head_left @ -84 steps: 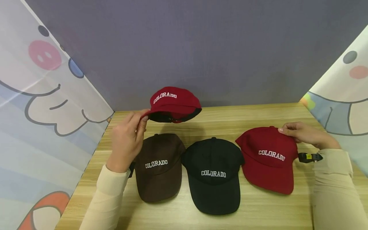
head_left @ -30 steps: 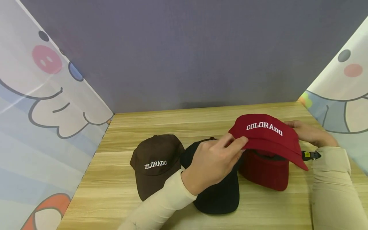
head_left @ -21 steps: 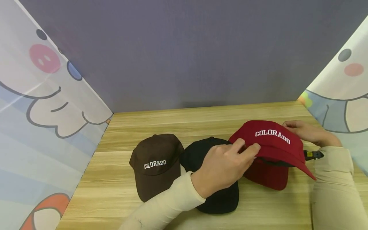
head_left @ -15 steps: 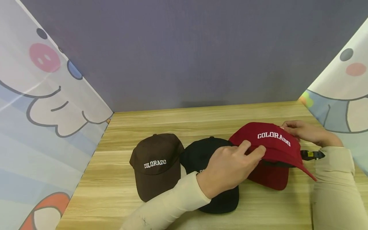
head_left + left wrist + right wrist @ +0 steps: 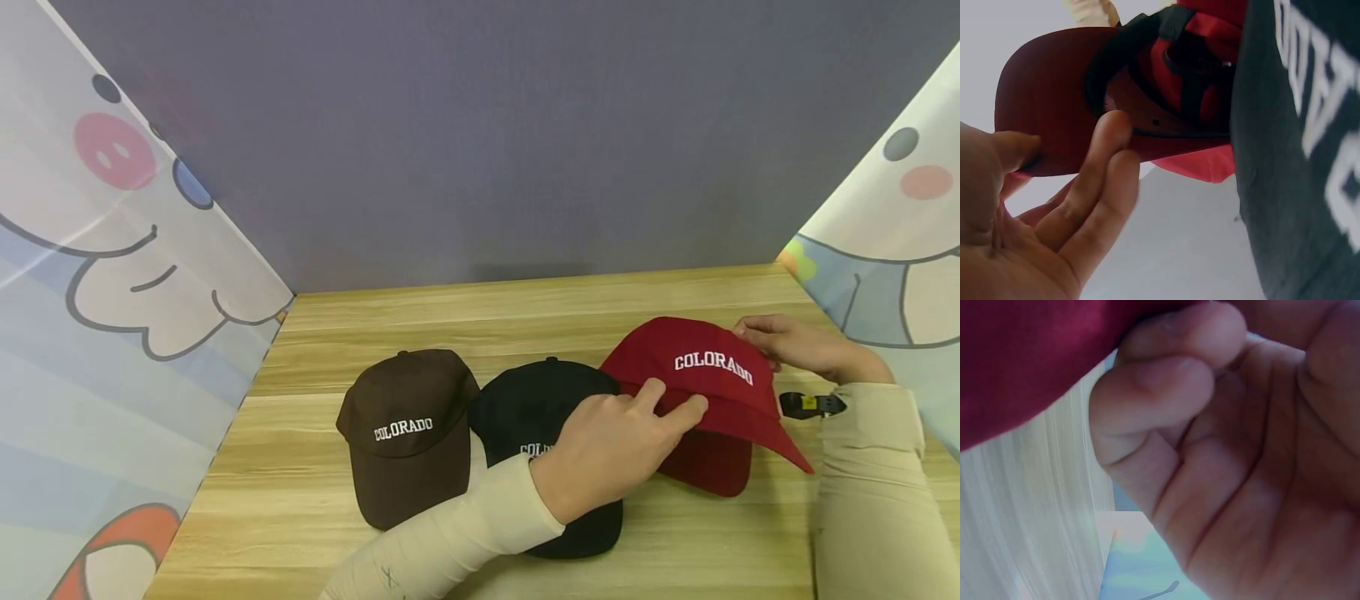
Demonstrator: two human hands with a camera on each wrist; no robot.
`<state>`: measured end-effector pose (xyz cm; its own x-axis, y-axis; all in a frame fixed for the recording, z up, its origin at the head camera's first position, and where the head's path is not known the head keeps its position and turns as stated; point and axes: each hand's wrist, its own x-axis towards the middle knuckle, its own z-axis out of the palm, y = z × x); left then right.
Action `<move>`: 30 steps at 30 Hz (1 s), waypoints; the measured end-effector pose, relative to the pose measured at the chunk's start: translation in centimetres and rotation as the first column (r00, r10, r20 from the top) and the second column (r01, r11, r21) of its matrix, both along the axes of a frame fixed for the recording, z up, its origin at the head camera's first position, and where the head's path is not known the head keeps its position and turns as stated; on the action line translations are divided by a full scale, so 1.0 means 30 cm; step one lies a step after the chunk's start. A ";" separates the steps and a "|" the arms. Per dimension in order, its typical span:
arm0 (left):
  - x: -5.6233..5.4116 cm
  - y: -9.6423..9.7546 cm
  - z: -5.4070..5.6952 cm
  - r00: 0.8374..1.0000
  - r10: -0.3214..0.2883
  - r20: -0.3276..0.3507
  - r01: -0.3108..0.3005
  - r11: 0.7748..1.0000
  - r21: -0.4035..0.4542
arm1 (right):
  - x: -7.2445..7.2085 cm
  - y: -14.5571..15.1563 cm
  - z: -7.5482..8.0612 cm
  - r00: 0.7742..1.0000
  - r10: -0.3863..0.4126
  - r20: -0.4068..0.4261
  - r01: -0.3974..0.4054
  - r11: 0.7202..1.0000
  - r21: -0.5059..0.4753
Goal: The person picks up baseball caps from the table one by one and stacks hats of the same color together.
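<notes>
Two red baseball caps lettered COLORADO overlap at the right of the head view. The upper red cap (image 5: 693, 354) lies over the crown of the lower red cap (image 5: 708, 467), whose brim shows beneath. My left hand (image 5: 618, 446) pinches the upper cap's brim at its left edge; in the left wrist view, thumb and forefinger meet on that brim (image 5: 1047, 100), other fingers extended below. At the back of the caps, my right hand (image 5: 806, 350) pinches red cap fabric (image 5: 1029, 362) with curled fingers; which layers it holds is partly hidden.
A black cap (image 5: 540, 392) lies under my left forearm, its brim partly covered. Left of it lies a brown cap (image 5: 408, 408). All rest on a wooden tabletop (image 5: 300, 467), with a grey panel (image 5: 495, 150) behind and cartoon-printed sheets on both sides.
My left hand has carried the upper red cap from the back left to the right and lowered it over the other red cap. My right hand has stayed nearly in place.
</notes>
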<state>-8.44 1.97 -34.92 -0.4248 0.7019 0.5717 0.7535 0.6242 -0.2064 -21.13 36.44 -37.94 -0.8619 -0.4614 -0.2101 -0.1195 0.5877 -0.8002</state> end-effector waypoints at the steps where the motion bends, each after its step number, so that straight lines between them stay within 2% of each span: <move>1: 0.003 0.004 -0.004 1.000 0.010 0.007 -0.010 1.000 -0.028 | -0.001 0.000 0.000 1.000 -0.004 -0.001 0.004 1.000 0.001; 6: 0.014 0.023 -0.015 0.997 0.054 0.062 -0.042 0.983 -0.177 | 0.001 0.000 0.003 0.999 -0.044 0.013 0.043 0.999 0.018; 10: 0.019 0.032 -0.024 0.994 0.071 0.088 -0.047 0.968 -0.245 | 0.004 -0.006 0.010 0.997 -0.062 0.053 0.060 0.998 0.036; 15: 0.021 0.042 -0.052 0.993 0.087 0.075 -0.062 0.957 -0.285 | 0.001 -0.019 0.021 0.994 -0.077 0.077 0.072 0.995 0.065; 21: 0.022 0.058 -0.089 0.992 0.102 0.081 -0.070 0.944 -0.324 | 0.001 -0.034 0.029 0.995 -0.095 0.033 0.091 0.990 0.106; 30: 0.018 0.091 -0.113 0.988 0.123 0.091 -0.079 0.921 -0.383 | 0.006 -0.038 0.030 0.996 -0.082 0.029 0.078 0.987 0.139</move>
<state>-7.91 4.69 -38.30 -0.5500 0.8061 0.2185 0.7223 0.5905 -0.3600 -20.96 35.29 -37.03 -0.8861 -0.3561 -0.2968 -0.0416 0.6988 -0.7141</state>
